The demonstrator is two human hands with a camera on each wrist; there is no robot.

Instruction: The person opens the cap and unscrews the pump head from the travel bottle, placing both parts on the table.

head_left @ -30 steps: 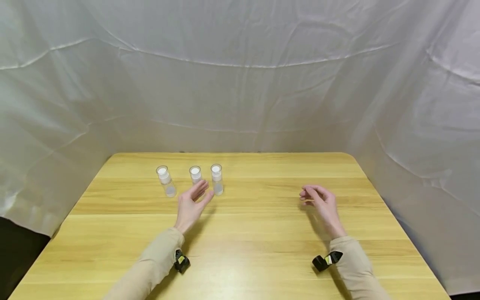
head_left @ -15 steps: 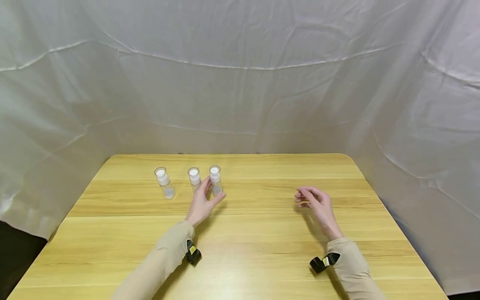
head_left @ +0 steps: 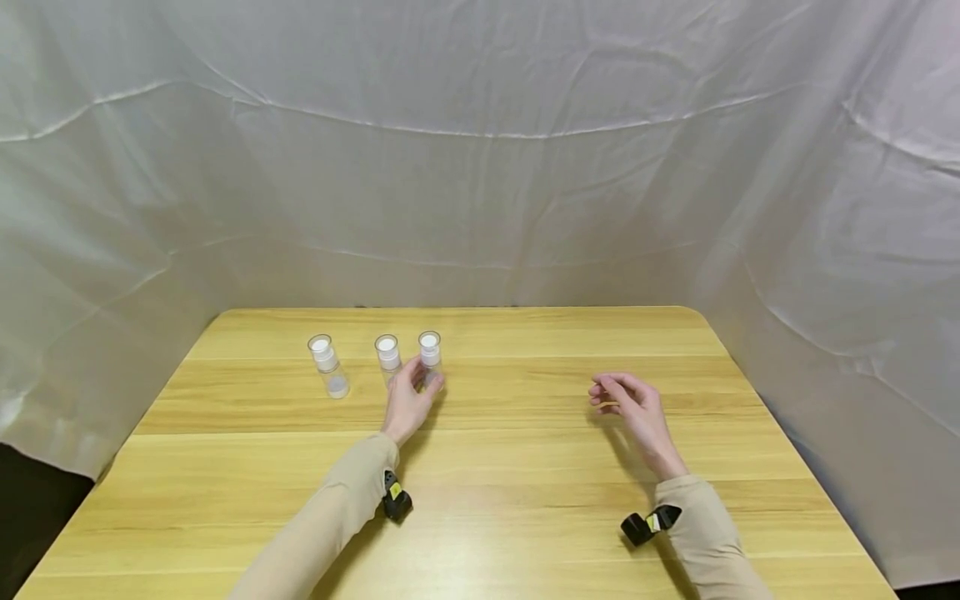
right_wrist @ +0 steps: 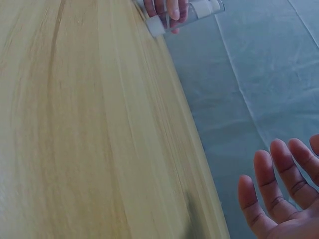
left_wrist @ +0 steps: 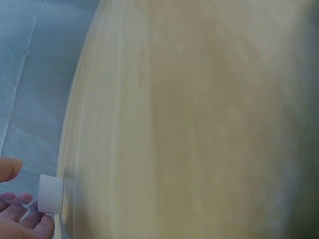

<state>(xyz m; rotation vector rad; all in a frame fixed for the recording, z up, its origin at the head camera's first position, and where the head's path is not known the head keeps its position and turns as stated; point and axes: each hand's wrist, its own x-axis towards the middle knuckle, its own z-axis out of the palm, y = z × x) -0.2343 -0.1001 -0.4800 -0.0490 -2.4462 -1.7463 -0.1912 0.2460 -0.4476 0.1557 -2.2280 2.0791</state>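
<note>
My left hand (head_left: 407, 407) has its thumb and fingers around the rightmost clear bottle (head_left: 430, 350), which has a white top under a clear cap and stands upright on the table. Its pale base (left_wrist: 51, 195) shows beyond the fingertips in the left wrist view. From the right wrist view, the thumb and fingers of that hand overlap the body of the bottle (right_wrist: 202, 8). A matching middle bottle (head_left: 387, 354) stands just left of the hand, its lower part partly hidden. Over the right side of the table, my right hand (head_left: 636, 412) hovers with relaxed, loosely bent fingers and holds nothing.
A third matching bottle (head_left: 328, 367) stands farther left. The wooden table (head_left: 510, 483) has rounded far corners. Pale cloth (head_left: 480, 192) hangs behind it and at both sides. A black camera (head_left: 396, 498) sits on the left wrist, another camera (head_left: 649, 525) on the right.
My left hand has moved right, from in front of the middle bottle to the rightmost one, and its thumb has drawn in against that bottle. The right hand has barely moved.
</note>
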